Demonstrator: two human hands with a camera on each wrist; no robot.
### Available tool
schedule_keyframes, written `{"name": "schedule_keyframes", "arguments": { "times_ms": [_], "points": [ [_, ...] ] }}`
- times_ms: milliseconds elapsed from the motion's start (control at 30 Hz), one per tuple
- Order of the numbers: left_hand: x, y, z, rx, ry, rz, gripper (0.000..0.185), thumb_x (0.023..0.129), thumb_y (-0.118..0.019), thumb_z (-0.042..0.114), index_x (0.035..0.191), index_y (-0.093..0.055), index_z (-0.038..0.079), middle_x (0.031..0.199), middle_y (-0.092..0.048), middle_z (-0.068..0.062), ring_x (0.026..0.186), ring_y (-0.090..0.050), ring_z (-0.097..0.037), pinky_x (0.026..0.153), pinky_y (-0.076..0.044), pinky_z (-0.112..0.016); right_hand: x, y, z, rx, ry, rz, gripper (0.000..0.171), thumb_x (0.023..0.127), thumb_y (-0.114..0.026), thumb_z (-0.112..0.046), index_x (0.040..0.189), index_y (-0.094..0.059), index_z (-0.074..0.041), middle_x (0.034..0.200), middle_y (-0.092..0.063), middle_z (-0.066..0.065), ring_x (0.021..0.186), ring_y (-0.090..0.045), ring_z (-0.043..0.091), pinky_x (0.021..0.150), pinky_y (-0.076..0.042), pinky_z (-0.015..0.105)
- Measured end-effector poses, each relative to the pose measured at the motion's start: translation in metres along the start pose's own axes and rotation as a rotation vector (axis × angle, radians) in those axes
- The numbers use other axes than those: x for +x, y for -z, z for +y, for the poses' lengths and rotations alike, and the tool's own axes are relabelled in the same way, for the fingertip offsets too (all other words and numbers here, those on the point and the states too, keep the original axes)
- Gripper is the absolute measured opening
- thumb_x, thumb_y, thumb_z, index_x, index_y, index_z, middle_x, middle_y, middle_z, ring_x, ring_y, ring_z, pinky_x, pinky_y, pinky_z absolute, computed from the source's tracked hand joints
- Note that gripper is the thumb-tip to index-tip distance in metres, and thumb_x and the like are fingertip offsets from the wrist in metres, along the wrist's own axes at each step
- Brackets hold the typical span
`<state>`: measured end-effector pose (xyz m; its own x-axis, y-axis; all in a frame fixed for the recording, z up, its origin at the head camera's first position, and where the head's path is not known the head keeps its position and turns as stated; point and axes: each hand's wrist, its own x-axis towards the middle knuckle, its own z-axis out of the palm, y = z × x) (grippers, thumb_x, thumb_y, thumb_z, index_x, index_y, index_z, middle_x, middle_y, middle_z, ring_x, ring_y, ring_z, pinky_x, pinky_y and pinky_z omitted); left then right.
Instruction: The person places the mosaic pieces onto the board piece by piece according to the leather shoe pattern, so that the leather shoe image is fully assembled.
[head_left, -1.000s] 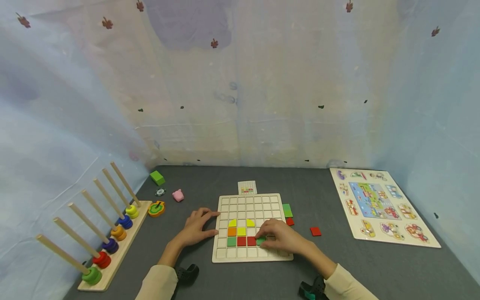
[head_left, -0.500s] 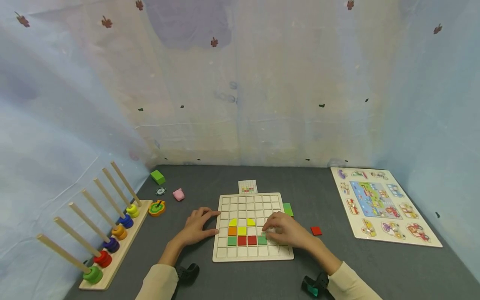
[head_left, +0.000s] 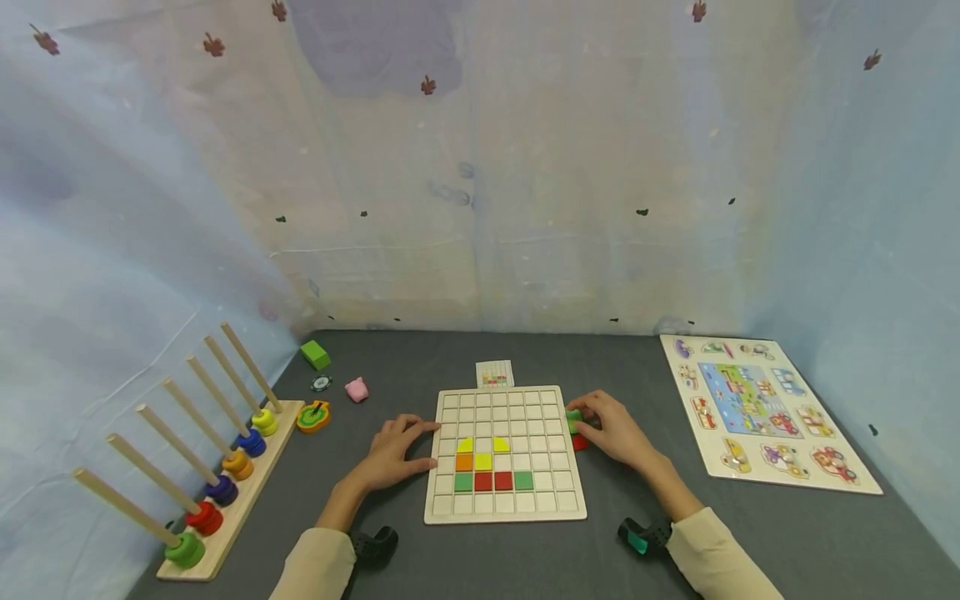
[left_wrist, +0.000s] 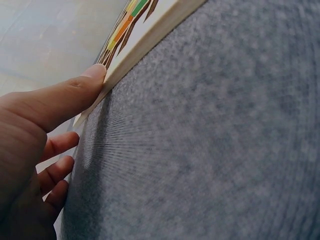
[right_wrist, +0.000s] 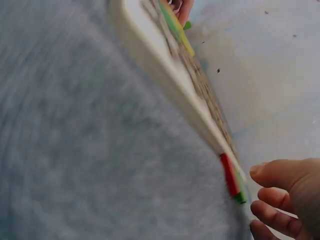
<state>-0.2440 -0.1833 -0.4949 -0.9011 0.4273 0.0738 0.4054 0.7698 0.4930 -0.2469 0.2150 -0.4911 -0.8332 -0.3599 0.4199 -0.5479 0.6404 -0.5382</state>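
Observation:
A wooden grid board lies flat, with green, red, orange and yellow pieces set in its squares. In the lower row, a green square tile sits beside the red ones. My left hand rests against the board's left edge; its thumb touches the rim in the left wrist view. At the board's right side, my right hand has thumb and fingers parted right at a loose green tile. A red tile lies just below that, partly hidden by the hand.
Behind the board lies a small pattern card. A peg stacker with coloured rings stands at left, near a pink pig, an orange-rimmed toy, a round chip and a green block. At right is a picture puzzle.
My right hand has left the green tile in the board's lower row and moved right and away from me to the loose green tile. The left hand has stayed in place.

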Motion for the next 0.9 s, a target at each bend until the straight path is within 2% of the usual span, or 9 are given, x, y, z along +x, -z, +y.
{"name": "schedule_keyframes", "arguments": {
  "times_ms": [200, 300, 467, 600, 733, 900],
  "points": [
    [-0.0009, -0.0029, -0.0016, 0.001, 0.000, 0.003, 0.058, 0.080, -0.071, 0.041, 0.132, -0.052, 0.025, 0.126, -0.043, -0.007, 0.111, -0.037, -0.030, 0.092, -0.027, -0.056, -0.0013, -0.0075, 0.0090, -0.047, 0.007, -0.023, 0.034, 0.086, -0.064, -0.001, 0.120, -0.060, -0.001, 0.114, -0.055, 0.016, 0.089, -0.058, 0.023, 0.072, -0.047, 0.035],
    [-0.0010, -0.0031, -0.0014, -0.004, 0.001, 0.005, 0.057, 0.080, -0.071, 0.041, 0.132, -0.052, 0.026, 0.126, -0.043, -0.007, 0.112, -0.036, -0.030, 0.092, -0.027, -0.056, -0.0009, -0.0087, 0.0096, -0.070, 0.011, -0.018, 0.035, 0.086, -0.062, 0.002, 0.122, -0.059, 0.001, 0.116, -0.056, 0.017, 0.092, -0.058, 0.024, 0.074, -0.046, 0.038],
    [-0.0002, -0.0022, -0.0015, -0.004, 0.001, 0.004, 0.058, 0.080, -0.070, 0.042, 0.133, -0.052, 0.025, 0.126, -0.043, -0.007, 0.112, -0.036, -0.030, 0.092, -0.027, -0.056, 0.0005, -0.0088, 0.0104, -0.066, -0.035, 0.001, 0.032, 0.085, -0.064, -0.001, 0.118, -0.062, 0.002, 0.105, -0.053, 0.015, 0.082, -0.054, 0.019, 0.069, -0.045, 0.034],
    [0.0001, -0.0015, -0.0016, -0.005, 0.004, -0.001, 0.059, 0.080, -0.070, 0.042, 0.133, -0.052, 0.025, 0.126, -0.043, -0.006, 0.112, -0.036, -0.030, 0.093, -0.026, -0.055, 0.0015, -0.0082, 0.0112, -0.058, -0.072, 0.016, 0.024, 0.084, -0.066, -0.002, 0.109, -0.065, -0.003, 0.095, -0.051, 0.008, 0.078, -0.051, 0.014, 0.068, -0.044, 0.030],
    [0.0001, -0.0014, -0.0018, -0.006, 0.006, -0.001, 0.058, 0.080, -0.070, 0.042, 0.133, -0.052, 0.026, 0.127, -0.043, -0.006, 0.112, -0.035, -0.030, 0.092, -0.027, -0.055, 0.0015, -0.0070, 0.0105, -0.057, -0.057, 0.037, 0.019, 0.084, -0.067, -0.002, 0.102, -0.066, -0.006, 0.089, -0.053, 0.003, 0.074, -0.049, 0.011, 0.064, -0.043, 0.028],
    [0.0000, -0.0009, -0.0014, -0.003, 0.014, -0.005, 0.058, 0.080, -0.070, 0.043, 0.133, -0.052, 0.026, 0.127, -0.043, -0.006, 0.113, -0.035, -0.030, 0.092, -0.027, -0.055, 0.0010, -0.0040, 0.0044, -0.015, -0.016, 0.061, 0.019, 0.085, -0.067, -0.005, 0.104, -0.068, -0.006, 0.088, -0.058, 0.000, 0.068, -0.046, 0.006, 0.060, -0.040, 0.026]
  ]
}}
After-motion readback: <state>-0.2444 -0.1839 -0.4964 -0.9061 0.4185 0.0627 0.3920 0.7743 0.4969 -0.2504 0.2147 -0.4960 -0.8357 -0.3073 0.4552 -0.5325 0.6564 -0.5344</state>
